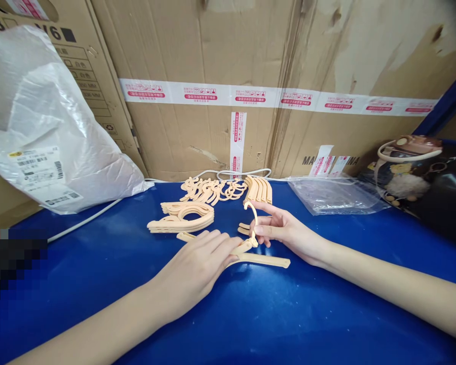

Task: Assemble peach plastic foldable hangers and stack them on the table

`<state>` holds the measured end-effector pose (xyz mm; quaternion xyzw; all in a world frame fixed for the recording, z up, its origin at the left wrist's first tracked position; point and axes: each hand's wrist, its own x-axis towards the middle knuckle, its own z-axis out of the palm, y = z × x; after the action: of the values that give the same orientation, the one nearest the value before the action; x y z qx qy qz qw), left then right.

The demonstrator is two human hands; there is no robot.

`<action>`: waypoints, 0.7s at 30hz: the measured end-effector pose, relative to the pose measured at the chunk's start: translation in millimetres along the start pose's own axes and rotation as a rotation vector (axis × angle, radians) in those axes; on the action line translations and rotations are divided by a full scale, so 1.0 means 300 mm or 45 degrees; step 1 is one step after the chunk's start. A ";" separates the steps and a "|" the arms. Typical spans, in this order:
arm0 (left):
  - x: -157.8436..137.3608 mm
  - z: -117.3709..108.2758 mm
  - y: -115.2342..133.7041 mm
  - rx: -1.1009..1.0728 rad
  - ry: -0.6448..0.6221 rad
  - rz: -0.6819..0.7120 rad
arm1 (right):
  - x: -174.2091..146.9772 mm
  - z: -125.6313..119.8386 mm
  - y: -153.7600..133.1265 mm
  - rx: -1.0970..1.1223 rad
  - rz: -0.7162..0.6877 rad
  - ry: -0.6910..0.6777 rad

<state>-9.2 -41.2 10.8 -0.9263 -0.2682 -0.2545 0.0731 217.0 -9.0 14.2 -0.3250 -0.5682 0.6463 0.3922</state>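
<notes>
My left hand (203,263) is closed around a cream plastic hanger arm (243,247), whose end shows past the thumb and fingers. A curved cream hanger hook (255,218) stands upright at that end, its base touching the arm. Thumb and fingers of my right hand (275,224) pinch the hook from the right side. Another hanger arm (266,258) reaches out to the right below my left hand; whether it is joined to the held one I cannot tell. Just behind my right fingers, the ends of more cream pieces (243,229) show, partly hidden.
A stack of folded cream hangers (180,223) lies at the left. Behind it are loose hooks (203,190) and a row of curved arms (259,189). A white plastic bag (61,132), a clear bag (334,195), a lidded bottle (406,157) and cardboard boxes (197,137) border the blue table (289,319).
</notes>
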 end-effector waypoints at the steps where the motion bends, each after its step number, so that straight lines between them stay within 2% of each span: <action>1: 0.000 0.000 0.001 0.032 0.013 0.015 | -0.001 0.002 0.000 -0.015 -0.009 0.004; 7: -0.002 0.001 0.003 0.187 0.079 0.075 | -0.011 0.021 0.004 -0.036 -0.041 0.102; 16: -0.017 0.015 0.000 0.243 0.019 0.066 | -0.016 0.029 0.008 -0.157 -0.217 0.168; 21: -0.012 0.018 0.006 0.258 -0.001 0.064 | -0.021 0.033 -0.003 -0.277 -0.245 0.230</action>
<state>-8.5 -42.9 4.4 -0.9207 -0.2693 -0.2238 0.1726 211.6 -19.2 16.4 -0.3663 -0.6258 0.5086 0.4642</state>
